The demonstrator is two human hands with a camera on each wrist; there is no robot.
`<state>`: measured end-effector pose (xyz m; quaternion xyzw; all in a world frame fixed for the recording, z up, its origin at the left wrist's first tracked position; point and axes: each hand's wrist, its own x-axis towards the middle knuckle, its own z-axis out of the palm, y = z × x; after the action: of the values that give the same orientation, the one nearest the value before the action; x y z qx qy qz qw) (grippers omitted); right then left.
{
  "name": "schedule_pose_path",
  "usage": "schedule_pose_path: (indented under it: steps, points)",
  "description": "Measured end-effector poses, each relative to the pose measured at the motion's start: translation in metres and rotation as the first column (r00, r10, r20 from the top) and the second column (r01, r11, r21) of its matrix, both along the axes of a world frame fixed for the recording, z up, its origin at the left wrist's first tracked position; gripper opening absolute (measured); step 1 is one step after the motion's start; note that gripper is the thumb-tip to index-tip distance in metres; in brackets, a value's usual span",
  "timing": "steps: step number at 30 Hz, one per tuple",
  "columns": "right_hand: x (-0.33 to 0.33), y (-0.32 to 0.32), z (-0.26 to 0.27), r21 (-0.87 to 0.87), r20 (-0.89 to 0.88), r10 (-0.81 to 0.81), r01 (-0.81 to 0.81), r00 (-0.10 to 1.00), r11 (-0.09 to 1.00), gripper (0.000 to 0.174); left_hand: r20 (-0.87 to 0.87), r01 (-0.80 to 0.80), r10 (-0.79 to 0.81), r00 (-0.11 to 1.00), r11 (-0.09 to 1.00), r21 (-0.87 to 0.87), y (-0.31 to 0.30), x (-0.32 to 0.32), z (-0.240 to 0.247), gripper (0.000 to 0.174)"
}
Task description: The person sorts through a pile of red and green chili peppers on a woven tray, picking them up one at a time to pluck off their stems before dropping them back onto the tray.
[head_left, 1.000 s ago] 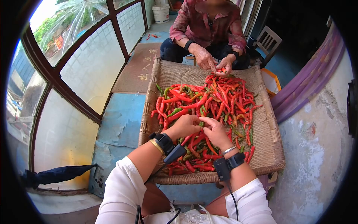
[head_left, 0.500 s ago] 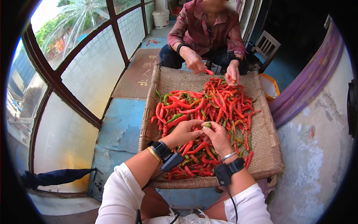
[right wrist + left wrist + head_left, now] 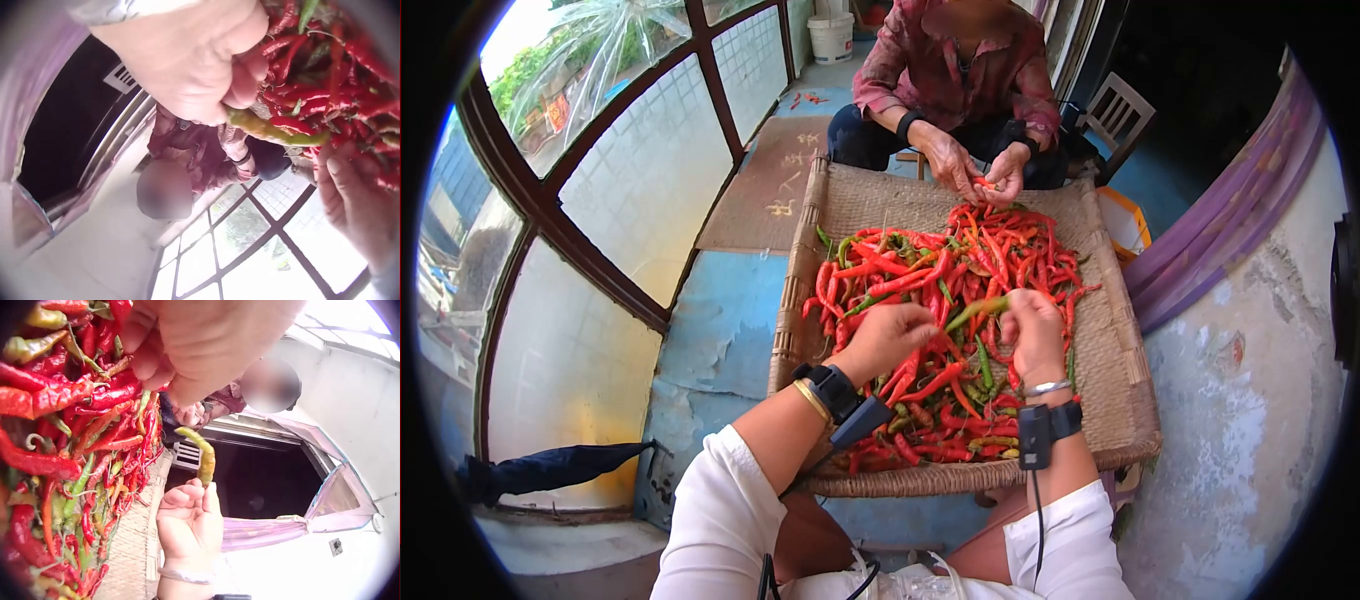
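A yellow-green chili pepper [image 3: 977, 314] is pinched at one end by my right hand [image 3: 1038, 335], above the heap of chilies. It points toward my left hand [image 3: 887, 340], which hovers over the heap with loosely bent fingers and nothing visible in them. In the right wrist view the pepper's free end [image 3: 315, 139] lies close to the left fingertips. Mostly red chilies [image 3: 870, 265], with several green ones among them, cover the middle of a woven tray [image 3: 1125, 370].
Across the tray a person's hands [image 3: 953, 165] hold a red chili over the far edge. A window wall [image 3: 645, 190] runs along the left and a peeling wall [image 3: 1230, 430] along the right. An orange-rimmed container [image 3: 1138, 225] stands beside the tray; a folded umbrella [image 3: 565, 470] lies at left.
My hands were together over the heap and have parted; the right moved right with the pepper, the left slightly left. The other person's hands separated, then came back together.
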<state>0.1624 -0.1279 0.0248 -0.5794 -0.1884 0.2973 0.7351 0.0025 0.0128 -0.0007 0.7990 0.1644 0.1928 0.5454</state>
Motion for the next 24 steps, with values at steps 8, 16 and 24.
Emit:
schedule_pose_path:
  steps: [8,16,24]
  points:
    - [-0.005,0.000,-0.017,-0.039,-0.332,-0.002,-0.012,0.943,0.999,0.036,-0.029,-0.249,0.309,0.951,0.813,0.527,0.027,-0.003,-0.010,0.042]
    - [-0.033,0.010,-0.018,-0.268,-0.123,0.327,-0.348,0.937,0.898,0.028,-0.296,-0.147,0.409,0.863,0.764,0.628,0.023,0.001,-0.007,0.054]
    - [-0.037,0.010,-0.017,-0.358,-0.108,0.390,-0.402,0.915,0.843,0.029,-0.300,-0.035,0.382,0.874,0.665,0.746,0.020,0.003,-0.005,0.021]
